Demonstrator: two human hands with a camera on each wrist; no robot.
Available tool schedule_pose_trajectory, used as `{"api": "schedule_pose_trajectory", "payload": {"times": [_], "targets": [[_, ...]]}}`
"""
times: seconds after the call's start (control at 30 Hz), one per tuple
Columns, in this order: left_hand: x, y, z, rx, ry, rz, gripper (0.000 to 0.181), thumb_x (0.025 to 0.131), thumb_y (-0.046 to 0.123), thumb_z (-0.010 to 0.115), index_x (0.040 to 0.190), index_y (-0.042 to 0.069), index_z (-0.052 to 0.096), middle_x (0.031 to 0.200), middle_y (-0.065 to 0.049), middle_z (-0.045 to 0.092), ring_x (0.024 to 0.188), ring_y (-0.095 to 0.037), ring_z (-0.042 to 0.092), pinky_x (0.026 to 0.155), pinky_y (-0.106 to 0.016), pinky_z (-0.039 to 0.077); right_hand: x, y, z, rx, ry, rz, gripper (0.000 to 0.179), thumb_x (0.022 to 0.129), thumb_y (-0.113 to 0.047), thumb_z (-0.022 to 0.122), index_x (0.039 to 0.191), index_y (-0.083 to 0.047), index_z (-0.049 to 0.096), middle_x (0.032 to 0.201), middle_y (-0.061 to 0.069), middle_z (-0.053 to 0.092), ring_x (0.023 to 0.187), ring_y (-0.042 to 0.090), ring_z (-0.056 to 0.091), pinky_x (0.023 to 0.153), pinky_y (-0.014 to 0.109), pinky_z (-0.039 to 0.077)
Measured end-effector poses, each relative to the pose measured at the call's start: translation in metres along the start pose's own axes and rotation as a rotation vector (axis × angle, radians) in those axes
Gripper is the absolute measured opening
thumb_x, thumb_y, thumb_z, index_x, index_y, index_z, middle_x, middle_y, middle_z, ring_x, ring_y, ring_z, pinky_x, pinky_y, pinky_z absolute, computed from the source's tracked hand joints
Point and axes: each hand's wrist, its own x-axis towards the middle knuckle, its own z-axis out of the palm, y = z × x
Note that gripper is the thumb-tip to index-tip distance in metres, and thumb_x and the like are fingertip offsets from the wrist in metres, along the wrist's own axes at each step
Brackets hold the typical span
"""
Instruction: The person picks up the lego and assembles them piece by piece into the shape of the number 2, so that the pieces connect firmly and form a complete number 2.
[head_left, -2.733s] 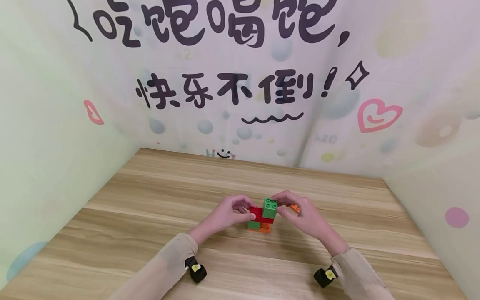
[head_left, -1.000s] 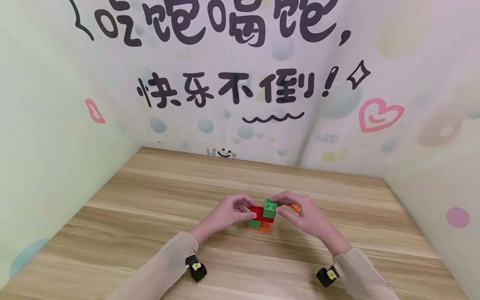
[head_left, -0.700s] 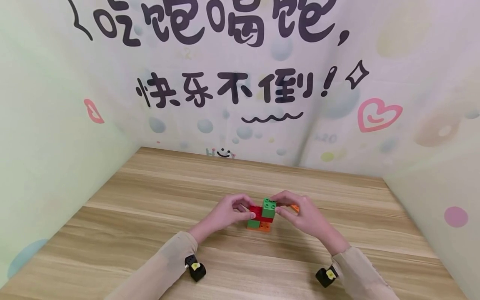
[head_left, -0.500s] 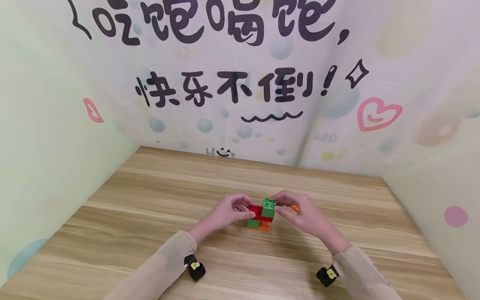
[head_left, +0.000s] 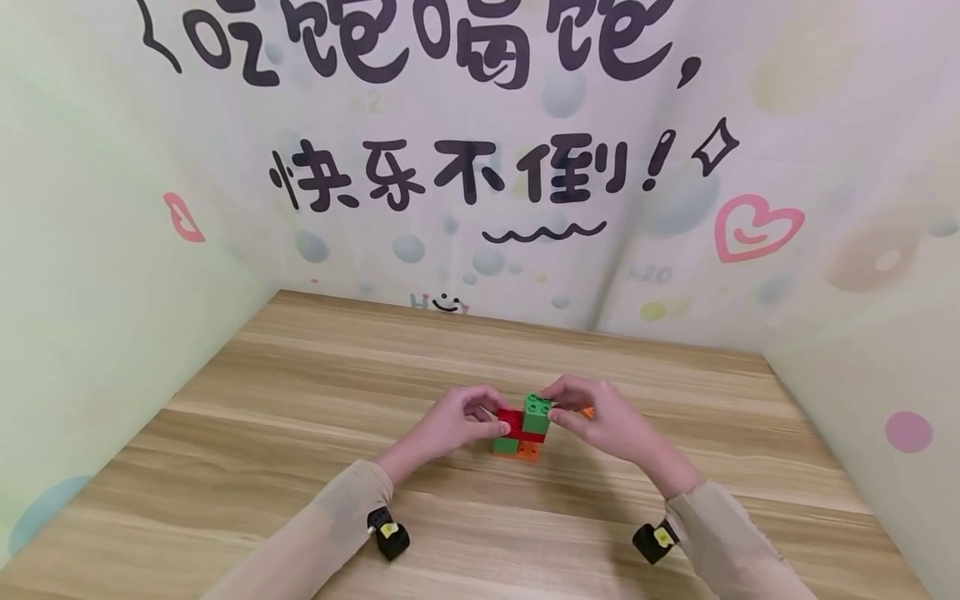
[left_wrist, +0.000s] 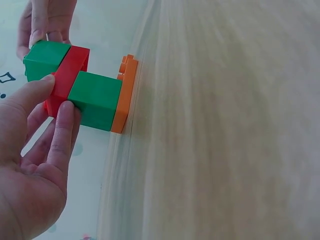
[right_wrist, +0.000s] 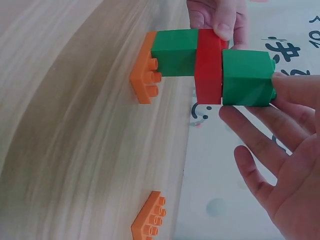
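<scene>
A small stack of toy building bricks stands on the table: an orange plate (right_wrist: pixel 145 70) at the bottom, a green brick (left_wrist: pixel 95 101) on one end of it, a red brick (right_wrist: pixel 209 67) above, and an upper green brick (head_left: pixel 537 413) on top at the right. My left hand (head_left: pixel 453 425) pinches the red brick between thumb and fingers. My right hand (head_left: pixel 606 423) holds the upper green brick, its thumb by the studded top in the right wrist view. The upper green brick sits against the red one, offset from the lower green brick.
A separate orange plate (right_wrist: pixel 149 217) with studs lies on the table behind my right hand, partly hidden in the head view. The wooden table (head_left: pixel 300 500) meets a printed backdrop (head_left: pixel 450 275) at the rear and pale walls at both sides.
Both hands stay at the stack. My right hand has shifted slightly up and left, its thumb now overlapping the edge of the upper green brick. The left hand keeps its grip.
</scene>
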Motion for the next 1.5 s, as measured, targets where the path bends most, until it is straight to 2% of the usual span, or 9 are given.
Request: {"api": "schedule_pose_trajectory", "payload": {"times": [0.27,0.53,0.77,1.07,1.23,1.37,1.5], "targets": [[0.001,0.000,-0.001,-0.001,0.002,0.004,0.024,0.087,0.015,0.076,0.110,0.011,0.069,0.102,-0.009,0.074,0.080,-0.011,0.066,0.064,-0.027,0.053,0.002,-0.006,-0.003,-0.006,-0.037,0.021,0.021,0.093,-0.010,0.067,0.115,-0.009,0.067,0.113,0.009,0.073,0.100,0.023,0.073,0.085,0.040,0.060],[0.001,0.000,-0.002,-0.006,0.000,0.006,0.025,0.087,0.017,0.076,0.111,0.012,0.069,0.101,-0.010,0.073,0.077,-0.010,0.065,0.062,-0.042,0.056,0.004,-0.011,-0.005,-0.049,-0.048,-0.003,0.019,0.094,-0.008,0.066,0.113,-0.008,0.067,0.112,0.009,0.073,0.100,0.024,0.073,0.085,0.038,0.059],[0.002,0.001,-0.003,0.001,-0.009,0.012,0.024,0.087,0.018,0.076,0.110,0.013,0.069,0.101,-0.009,0.073,0.078,-0.011,0.065,0.062,-0.028,0.053,0.007,-0.013,-0.009,-0.068,-0.081,-0.006,0.018,0.093,-0.007,0.067,0.111,-0.007,0.067,0.114,0.011,0.073,0.102,0.026,0.073,0.086,0.037,0.059],[0.001,0.003,-0.004,0.006,-0.015,0.002,0.023,0.088,0.019,0.075,0.109,0.013,0.070,0.101,-0.007,0.072,0.079,-0.012,0.065,0.066,-0.027,0.053,0.009,-0.012,-0.011,-0.090,-0.101,-0.009,0.019,0.094,-0.011,0.066,0.113,-0.008,0.067,0.114,0.008,0.073,0.102,0.022,0.072,0.088,0.037,0.059],[0.000,0.003,-0.004,0.008,-0.016,0.000,0.023,0.088,0.018,0.076,0.109,0.013,0.070,0.101,-0.007,0.072,0.079,-0.012,0.065,0.065,-0.028,0.053,0.005,-0.007,-0.008,-0.076,-0.058,-0.021,0.023,0.094,-0.014,0.068,0.116,-0.013,0.067,0.112,0.003,0.074,0.100,0.017,0.072,0.086,0.033,0.059],[-0.001,0.002,-0.003,0.000,-0.016,-0.002,0.023,0.087,0.017,0.076,0.109,0.013,0.070,0.100,-0.008,0.073,0.078,-0.012,0.065,0.065,-0.029,0.053,0.001,0.001,0.002,-0.034,0.027,-0.024,0.025,0.093,-0.011,0.068,0.117,-0.019,0.067,0.110,-0.003,0.073,0.098,0.012,0.071,0.084,0.028,0.058],[-0.002,0.002,-0.002,-0.005,-0.016,0.003,0.023,0.087,0.016,0.076,0.109,0.012,0.070,0.100,-0.009,0.073,0.077,-0.012,0.065,0.064,-0.029,0.053,-0.001,0.007,0.014,0.018,0.122,-0.023,0.024,0.091,-0.010,0.069,0.113,-0.020,0.066,0.108,-0.002,0.072,0.093,0.008,0.070,0.083,0.027,0.058]]}}
